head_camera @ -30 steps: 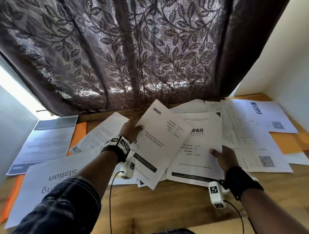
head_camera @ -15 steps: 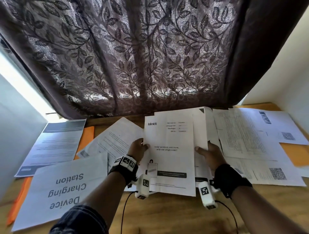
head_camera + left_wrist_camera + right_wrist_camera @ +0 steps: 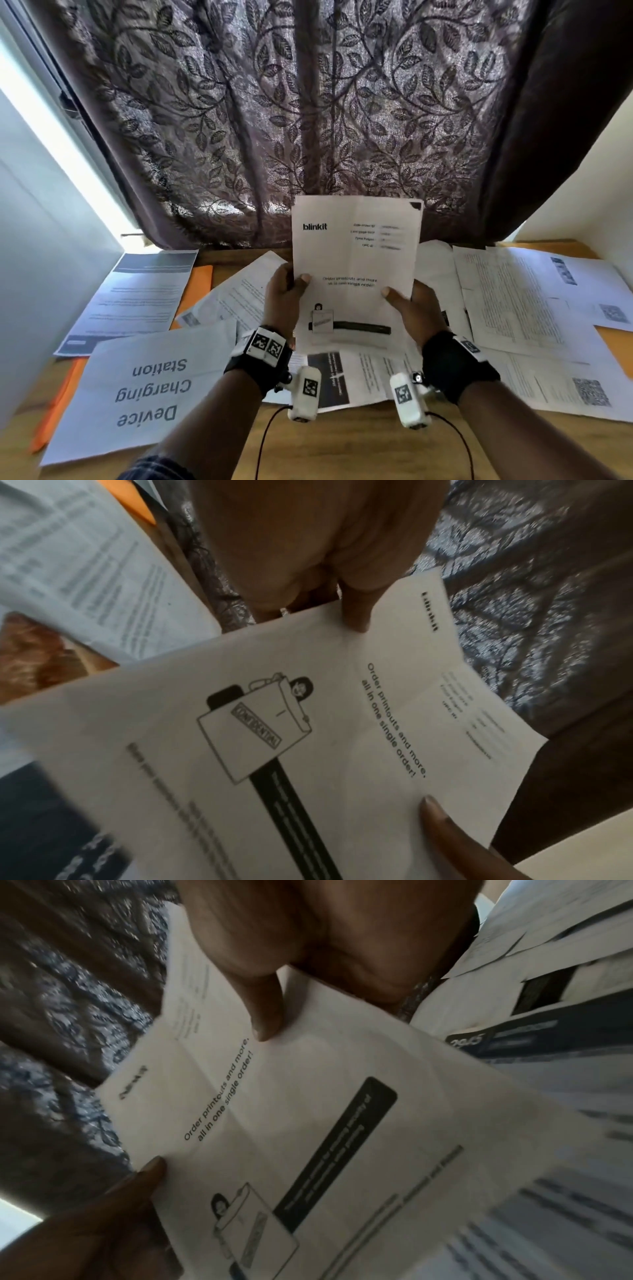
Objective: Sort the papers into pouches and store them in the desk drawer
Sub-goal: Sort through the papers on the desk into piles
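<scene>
Our left hand (image 3: 282,301) gripped the left edge of the blinkit papers (image 3: 356,270), thumb on the printed face and fingers curled behind. The sheets stood upright between both thumbs, raised above the desk (image 3: 342,445). Our right hand (image 3: 412,310) pinched the right edge likewise.

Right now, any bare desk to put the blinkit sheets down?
Only the near wooden desk edge, between the Device Charging Station sign and the QR-code sheets. Everything behind is overlapping papers. Both hands hold the blinkit sheets.
</scene>
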A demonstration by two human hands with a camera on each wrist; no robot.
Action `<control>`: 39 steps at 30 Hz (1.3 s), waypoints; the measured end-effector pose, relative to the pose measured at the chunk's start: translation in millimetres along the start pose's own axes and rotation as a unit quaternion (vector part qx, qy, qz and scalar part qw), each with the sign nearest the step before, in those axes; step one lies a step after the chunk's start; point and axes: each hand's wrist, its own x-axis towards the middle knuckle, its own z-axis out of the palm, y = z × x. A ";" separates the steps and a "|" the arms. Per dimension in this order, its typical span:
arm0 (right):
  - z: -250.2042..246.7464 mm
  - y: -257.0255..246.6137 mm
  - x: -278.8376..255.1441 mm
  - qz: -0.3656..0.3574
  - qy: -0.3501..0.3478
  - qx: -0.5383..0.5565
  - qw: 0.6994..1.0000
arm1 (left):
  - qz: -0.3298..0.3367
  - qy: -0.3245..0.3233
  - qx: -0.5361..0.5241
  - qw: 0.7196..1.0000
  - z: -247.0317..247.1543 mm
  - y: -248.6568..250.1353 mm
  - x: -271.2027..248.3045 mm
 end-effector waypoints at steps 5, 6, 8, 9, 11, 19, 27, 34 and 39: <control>8.9 -14.5 -0.1 0.002 -0.027 0.062 0.998 | 0.039 -0.011 -0.075 0.996 -10.8 8.0 -6.4; 9.4 -12.8 -0.9 0.009 -0.027 0.072 0.997 | 0.041 -0.014 -0.080 0.996 -12.3 8.0 -8.6; 9.9 -7.0 -2.5 0.031 -0.028 0.080 0.996 | 0.033 -0.026 -0.090 0.995 -13.3 5.0 -12.8; 10.2 -2.8 -3.1 0.039 -0.027 0.075 0.996 | 0.026 -0.033 -0.088 0.995 -12.8 1.5 -13.7; 11.5 5.6 -4.7 0.047 -0.023 0.053 0.997 | 0.009 -0.050 -0.066 0.997 -13.3 -6.5 -16.6; 39.5 -10.0 -12.0 0.011 -0.028 -0.008 1.000 | 0.042 -0.070 0.058 0.995 -55.7 -8.4 -23.4; 90.3 -1.4 -41.4 0.049 -0.029 -0.024 0.998 | 0.062 -0.090 0.258 0.960 -163.8 -35.7 -21.2; 103.1 40.5 -72.8 0.117 0.059 -0.054 0.990 | -0.014 -0.203 0.639 0.742 -249.4 -56.1 4.5; 102.6 53.3 -90.5 0.145 0.102 -0.039 0.983 | -0.038 -0.257 0.673 0.692 -269.8 -56.0 22.0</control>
